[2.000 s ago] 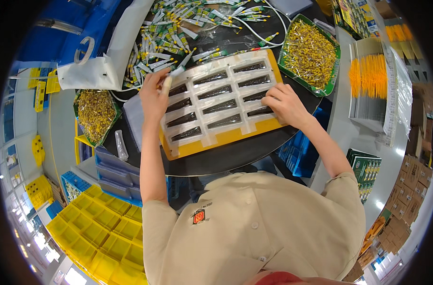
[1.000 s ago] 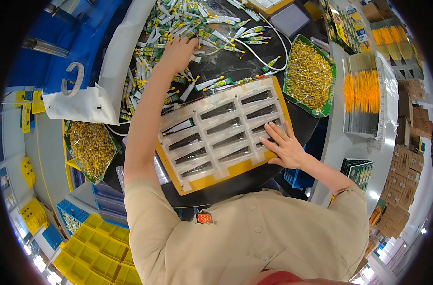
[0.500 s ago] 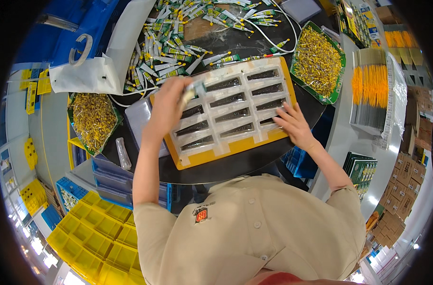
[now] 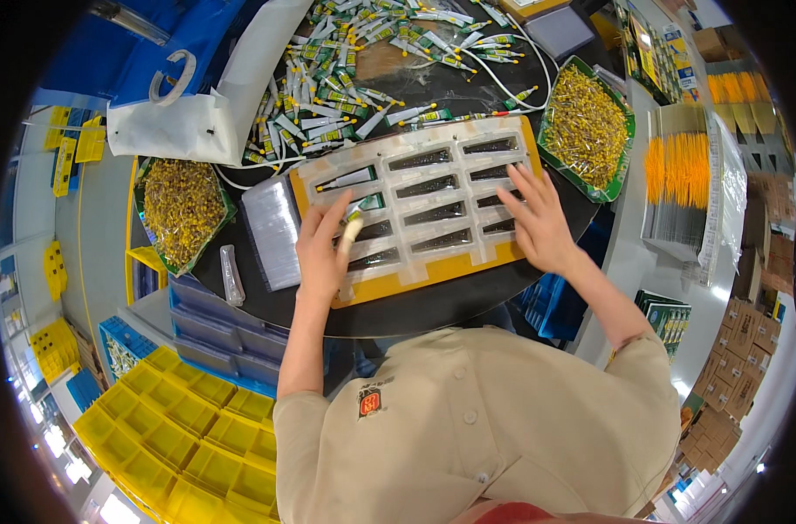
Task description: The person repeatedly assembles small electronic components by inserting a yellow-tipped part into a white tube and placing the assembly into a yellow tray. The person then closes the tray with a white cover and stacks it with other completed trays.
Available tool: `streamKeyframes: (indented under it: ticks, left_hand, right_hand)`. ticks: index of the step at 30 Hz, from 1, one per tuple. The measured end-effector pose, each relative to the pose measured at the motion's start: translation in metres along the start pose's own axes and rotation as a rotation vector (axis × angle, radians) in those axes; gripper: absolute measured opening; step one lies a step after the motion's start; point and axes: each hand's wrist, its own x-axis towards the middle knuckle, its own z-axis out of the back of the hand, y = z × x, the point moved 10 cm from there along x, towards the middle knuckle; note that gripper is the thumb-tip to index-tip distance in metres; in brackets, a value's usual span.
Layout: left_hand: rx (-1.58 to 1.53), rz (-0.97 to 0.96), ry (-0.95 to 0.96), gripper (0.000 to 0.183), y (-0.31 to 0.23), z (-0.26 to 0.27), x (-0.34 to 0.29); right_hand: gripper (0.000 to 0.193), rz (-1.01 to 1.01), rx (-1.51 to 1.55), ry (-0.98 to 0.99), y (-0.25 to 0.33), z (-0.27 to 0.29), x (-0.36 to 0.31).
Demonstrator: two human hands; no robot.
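Note:
A yellow-edged tray [image 4: 433, 281] with white dividers lies tilted on the black table, its wedge-shaped slots lined in black. One small green-and-white glue tube [image 4: 346, 179] rests in the far left slot. Over the slot just nearer, my left hand [image 4: 325, 249] is closed, pinching another glue tube [image 4: 364, 206] between thumb and forefinger. A pale cover sits on one of that hand's digits. My right hand [image 4: 542, 225] has its fingers spread over the tray's right-hand slots and holds nothing.
A heap of glue tubes [image 4: 328, 100] covers the far table, near a white cable [image 4: 481, 65]. Green-edged trays of small yellow-tipped pieces stand left [image 4: 184, 214] and right [image 4: 586, 127]. Clear plastic sheets [image 4: 271, 236] lie left of the tray; yellow bins [image 4: 171, 437] stand lower left.
My left hand has come nearer from the far left slot, where a glue tube now lies. My right hand has lifted its fingers slightly, and the whole view has shifted a little.

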Motion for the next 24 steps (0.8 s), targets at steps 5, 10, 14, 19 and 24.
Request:
streamKeyframes:
  ticks: [5, 10, 14, 19, 24]
  left_hand:
    - [-0.113, 0.000, -0.030, 0.028, -0.021, 0.000, -0.036]
    - [-0.080, 0.042, -0.017, 0.026, -0.019, 0.006, -0.050]
    - [0.035, -0.014, 0.056, 0.018, -0.016, 0.001, -0.050]
    - [0.265, -0.112, 0.073, 0.018, -0.015, -0.018, -0.051]
    - [0.289, -0.119, 0.057, 0.015, -0.012, -0.015, -0.032]
  right_hand:
    - [0.029, 0.012, 0.061, -0.322, -0.066, -0.030, 0.148]
    - [0.024, -0.310, -0.114, -0.097, -0.131, -0.090, 0.238]
    - [0.020, -0.191, 0.721, -0.250, -0.093, -0.056, 0.183]
    - [0.018, -0.172, 0.726, -0.086, -0.053, -0.050, 0.121]
    - [0.006, 0.034, 0.329, -0.079, -0.032, -0.061, 0.150]
